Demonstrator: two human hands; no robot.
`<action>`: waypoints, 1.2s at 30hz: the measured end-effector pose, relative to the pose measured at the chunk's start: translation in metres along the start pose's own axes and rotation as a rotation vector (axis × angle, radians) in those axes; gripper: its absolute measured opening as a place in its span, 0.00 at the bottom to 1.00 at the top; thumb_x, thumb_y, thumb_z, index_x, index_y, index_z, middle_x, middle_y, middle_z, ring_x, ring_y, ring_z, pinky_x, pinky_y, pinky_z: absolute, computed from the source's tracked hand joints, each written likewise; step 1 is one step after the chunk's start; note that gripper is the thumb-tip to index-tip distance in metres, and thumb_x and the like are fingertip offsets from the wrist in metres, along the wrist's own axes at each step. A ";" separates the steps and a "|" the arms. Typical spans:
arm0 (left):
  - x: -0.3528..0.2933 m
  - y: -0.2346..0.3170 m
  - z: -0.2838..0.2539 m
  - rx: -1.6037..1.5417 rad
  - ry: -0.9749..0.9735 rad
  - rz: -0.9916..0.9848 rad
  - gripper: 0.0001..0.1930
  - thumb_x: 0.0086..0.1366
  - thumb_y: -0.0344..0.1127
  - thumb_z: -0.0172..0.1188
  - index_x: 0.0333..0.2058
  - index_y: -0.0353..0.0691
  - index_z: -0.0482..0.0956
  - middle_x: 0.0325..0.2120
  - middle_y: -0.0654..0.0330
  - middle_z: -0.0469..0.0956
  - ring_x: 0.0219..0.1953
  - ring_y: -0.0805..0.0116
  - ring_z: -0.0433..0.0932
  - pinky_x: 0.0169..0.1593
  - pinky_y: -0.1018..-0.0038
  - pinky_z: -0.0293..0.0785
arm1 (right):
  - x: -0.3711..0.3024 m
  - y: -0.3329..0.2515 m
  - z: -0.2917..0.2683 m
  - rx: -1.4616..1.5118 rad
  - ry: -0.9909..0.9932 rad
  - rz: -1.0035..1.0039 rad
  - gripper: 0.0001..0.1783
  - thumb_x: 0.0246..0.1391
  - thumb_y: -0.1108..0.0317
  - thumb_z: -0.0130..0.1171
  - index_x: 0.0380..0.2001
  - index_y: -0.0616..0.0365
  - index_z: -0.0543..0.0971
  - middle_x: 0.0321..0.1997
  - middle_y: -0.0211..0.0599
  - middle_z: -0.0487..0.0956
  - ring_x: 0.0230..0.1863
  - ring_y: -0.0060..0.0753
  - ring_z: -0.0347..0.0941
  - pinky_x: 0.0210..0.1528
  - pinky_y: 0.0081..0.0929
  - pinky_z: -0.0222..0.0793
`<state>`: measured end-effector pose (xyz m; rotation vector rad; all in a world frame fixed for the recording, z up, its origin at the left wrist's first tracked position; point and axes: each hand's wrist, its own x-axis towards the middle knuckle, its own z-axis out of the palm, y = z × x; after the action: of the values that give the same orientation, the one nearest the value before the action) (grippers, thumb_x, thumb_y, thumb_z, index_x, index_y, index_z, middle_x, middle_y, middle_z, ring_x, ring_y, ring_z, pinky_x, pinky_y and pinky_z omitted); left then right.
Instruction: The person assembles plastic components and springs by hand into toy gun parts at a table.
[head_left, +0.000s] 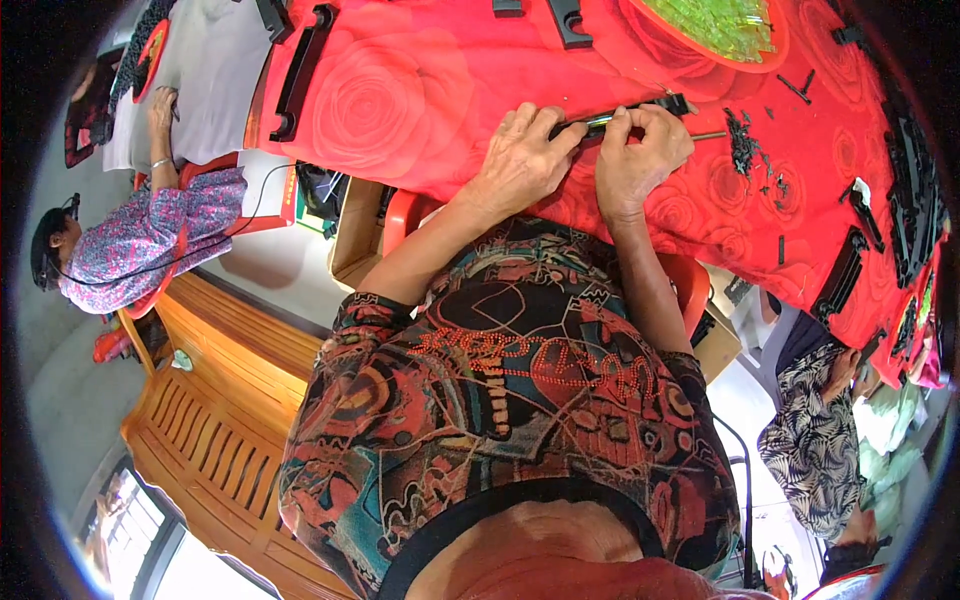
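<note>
A table covered by a red rose-patterned cloth (420, 90) carries the work. Lying on it: a long black plastic bar (297, 72) near the left edge, a red bowl of green pieces (715, 25) at the top, a heap of small black parts (745, 148) at centre right, and further black bars (838, 275) along the right edge.

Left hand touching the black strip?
Touching. Head view: left hand fingertips close over one end of the black strip; right hand pinches it too.
</note>
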<state>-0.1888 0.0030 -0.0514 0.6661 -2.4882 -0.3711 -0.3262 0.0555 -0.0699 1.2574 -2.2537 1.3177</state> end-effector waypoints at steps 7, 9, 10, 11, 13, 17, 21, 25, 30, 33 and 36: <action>-0.002 -0.002 0.004 -0.039 0.053 0.028 0.17 0.49 0.31 0.60 0.41 0.43 0.77 0.34 0.58 0.71 0.36 0.59 0.70 0.37 0.66 0.69 | -0.003 0.000 0.001 -0.001 0.020 0.010 0.08 0.41 0.72 0.62 0.23 0.56 0.72 0.38 0.37 0.72 0.46 0.44 0.63 0.49 0.43 0.56; -0.002 -0.002 0.003 -0.020 0.045 0.033 0.17 0.49 0.31 0.60 0.42 0.44 0.77 0.34 0.57 0.71 0.36 0.59 0.70 0.37 0.66 0.69 | -0.002 -0.002 -0.001 -0.008 -0.018 0.003 0.06 0.42 0.71 0.61 0.24 0.56 0.73 0.37 0.37 0.72 0.45 0.44 0.63 0.49 0.43 0.56; -0.002 -0.002 0.003 -0.001 0.037 0.040 0.18 0.49 0.31 0.59 0.42 0.44 0.77 0.35 0.57 0.71 0.36 0.59 0.70 0.37 0.66 0.69 | -0.002 -0.002 -0.002 -0.008 -0.019 0.001 0.06 0.42 0.71 0.61 0.24 0.56 0.73 0.37 0.37 0.72 0.45 0.44 0.63 0.49 0.43 0.56; -0.002 -0.001 0.003 -0.002 0.035 0.040 0.18 0.49 0.31 0.59 0.42 0.44 0.77 0.35 0.57 0.71 0.36 0.59 0.70 0.37 0.66 0.69 | -0.003 -0.003 -0.004 -0.024 -0.038 0.003 0.05 0.43 0.71 0.60 0.25 0.56 0.73 0.37 0.37 0.72 0.45 0.44 0.63 0.49 0.42 0.56; -0.002 -0.001 0.004 0.031 0.024 0.057 0.18 0.50 0.31 0.59 0.43 0.44 0.76 0.35 0.56 0.70 0.36 0.59 0.70 0.37 0.66 0.69 | -0.002 -0.002 -0.007 -0.041 -0.058 0.007 0.05 0.44 0.71 0.60 0.25 0.56 0.74 0.37 0.37 0.72 0.45 0.44 0.63 0.49 0.42 0.56; -0.003 0.001 0.002 0.051 -0.003 0.020 0.21 0.47 0.29 0.61 0.44 0.46 0.77 0.36 0.57 0.71 0.36 0.59 0.70 0.39 0.66 0.71 | -0.003 0.000 -0.010 0.049 -0.093 -0.005 0.04 0.45 0.71 0.59 0.26 0.57 0.76 0.37 0.36 0.73 0.45 0.42 0.64 0.49 0.40 0.56; -0.001 0.000 0.001 0.066 0.004 0.036 0.20 0.48 0.31 0.62 0.44 0.46 0.77 0.35 0.58 0.71 0.35 0.59 0.71 0.38 0.66 0.71 | -0.001 -0.002 -0.013 0.078 -0.099 -0.037 0.04 0.45 0.72 0.58 0.28 0.57 0.77 0.37 0.35 0.74 0.44 0.41 0.65 0.49 0.39 0.56; 0.007 -0.001 -0.012 -0.150 -0.007 0.008 0.18 0.52 0.33 0.62 0.44 0.43 0.76 0.32 0.56 0.73 0.33 0.57 0.73 0.37 0.65 0.72 | -0.003 0.002 -0.015 0.110 -0.110 -0.072 0.05 0.45 0.72 0.58 0.29 0.56 0.78 0.38 0.34 0.74 0.45 0.40 0.64 0.49 0.38 0.56; 0.014 -0.006 -0.017 -0.393 0.003 -0.187 0.14 0.56 0.36 0.59 0.41 0.39 0.76 0.30 0.52 0.73 0.35 0.53 0.74 0.37 0.62 0.72 | -0.004 0.005 -0.021 0.133 -0.176 -0.121 0.08 0.44 0.72 0.59 0.32 0.55 0.79 0.39 0.34 0.73 0.45 0.40 0.64 0.49 0.38 0.56; 0.019 -0.007 -0.022 -0.360 -0.109 -0.237 0.13 0.55 0.35 0.61 0.39 0.37 0.75 0.29 0.51 0.74 0.34 0.52 0.75 0.36 0.62 0.72 | 0.000 0.002 -0.026 0.171 -0.236 -0.146 0.10 0.43 0.72 0.60 0.33 0.55 0.78 0.40 0.35 0.72 0.45 0.41 0.64 0.50 0.38 0.56; 0.023 -0.011 -0.020 -0.272 -0.220 -0.193 0.12 0.56 0.34 0.60 0.37 0.36 0.75 0.28 0.51 0.74 0.33 0.53 0.75 0.36 0.63 0.71 | 0.002 0.005 -0.029 0.215 -0.264 -0.166 0.11 0.41 0.73 0.61 0.33 0.55 0.78 0.40 0.36 0.72 0.45 0.41 0.64 0.51 0.37 0.57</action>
<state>-0.1906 -0.0208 -0.0287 0.7887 -2.5144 -0.8800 -0.3369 0.0789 -0.0554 1.7454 -2.1561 1.4347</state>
